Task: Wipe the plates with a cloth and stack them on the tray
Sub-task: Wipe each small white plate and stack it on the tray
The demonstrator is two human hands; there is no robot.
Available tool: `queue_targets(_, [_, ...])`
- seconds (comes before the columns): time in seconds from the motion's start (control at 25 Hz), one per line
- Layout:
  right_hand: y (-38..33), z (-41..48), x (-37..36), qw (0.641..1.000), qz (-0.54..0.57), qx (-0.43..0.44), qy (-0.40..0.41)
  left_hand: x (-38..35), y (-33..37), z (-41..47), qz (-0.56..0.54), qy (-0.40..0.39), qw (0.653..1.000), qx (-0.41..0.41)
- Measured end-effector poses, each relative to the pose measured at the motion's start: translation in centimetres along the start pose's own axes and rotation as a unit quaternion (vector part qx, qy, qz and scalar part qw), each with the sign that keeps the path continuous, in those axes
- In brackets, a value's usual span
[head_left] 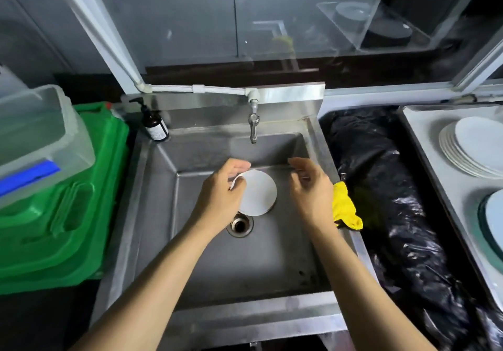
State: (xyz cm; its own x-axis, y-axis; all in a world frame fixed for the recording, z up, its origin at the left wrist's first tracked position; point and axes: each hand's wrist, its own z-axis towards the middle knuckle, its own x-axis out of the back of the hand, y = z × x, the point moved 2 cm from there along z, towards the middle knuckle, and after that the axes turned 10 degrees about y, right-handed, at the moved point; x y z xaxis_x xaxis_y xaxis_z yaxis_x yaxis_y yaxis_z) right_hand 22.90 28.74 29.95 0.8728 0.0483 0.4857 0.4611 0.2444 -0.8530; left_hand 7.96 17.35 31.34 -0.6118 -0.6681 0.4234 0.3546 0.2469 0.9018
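Observation:
A small white plate [260,193] is held over the steel sink [272,255], just above the drain. My left hand [220,193] grips the plate's left rim with curled fingers. My right hand [309,187] hovers to the plate's right with fingers loosely bent and holds nothing. A yellow cloth [345,208] lies on the sink's right rim, just behind my right wrist. A grey tray [424,144] at the right carries a stack of white plates [471,146] and a second stack [492,214] partly cut off by the frame edge.
A tap [253,122] hangs above the sink's back wall. A brown pump bottle [153,125] stands on the back left corner. Green crates [62,201] with a clear tub [35,138] sit left. A black plastic bag [381,187] fills the gap between sink and tray.

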Motion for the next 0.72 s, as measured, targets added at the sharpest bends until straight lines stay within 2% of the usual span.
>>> queue_targets(0.36, [3.5,-1.9,-4.9,0.996,-0.042,-0.049,-0.063,1.4,-6.4,-0.7,0.027,0.009,0.996,0.083])
queue_targets(0.72, [13.8,-0.1,-10.5,0.986,-0.075,-0.094,-0.112,-0.5,-16.2,1.5,0.051,0.068,0.985,0.152])
